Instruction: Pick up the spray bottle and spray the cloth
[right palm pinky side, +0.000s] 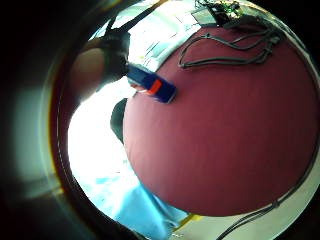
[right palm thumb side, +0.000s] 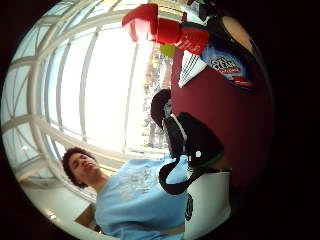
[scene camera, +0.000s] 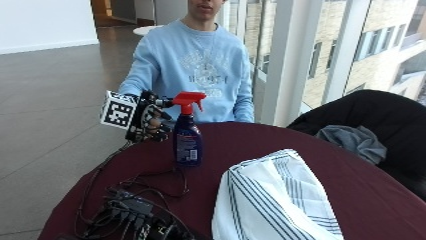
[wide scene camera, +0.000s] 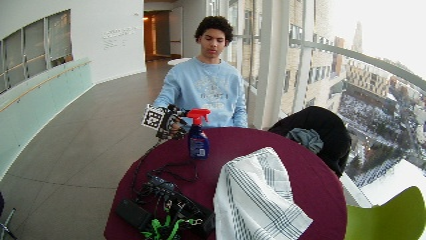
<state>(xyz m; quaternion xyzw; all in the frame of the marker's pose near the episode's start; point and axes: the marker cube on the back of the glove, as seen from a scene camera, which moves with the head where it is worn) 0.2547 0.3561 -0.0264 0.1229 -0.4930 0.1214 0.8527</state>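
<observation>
Raised beside the spray bottle, the gloved right hand was seen at the level of the red trigger head, its fingers loosely curled and nothing held in them; no contact with the bottle could be made out. From the outside view the hand was placed just to the side of the neck, on the person's own right of the bottle. The bottle was stood upright on the maroon table, near the edge closest to the person, and the striped cloth was spread well apart from it, further across the table.

A rigid plastic bottle was judged likely, dark blue with a glossy label, so a somewhat slippery surface was to be expected; how full it was could not be told, so its weight was left uncertain. The narrow neck under the trigger head was judged the best place to be gripped. The cloth was judged soft and limp.
</observation>
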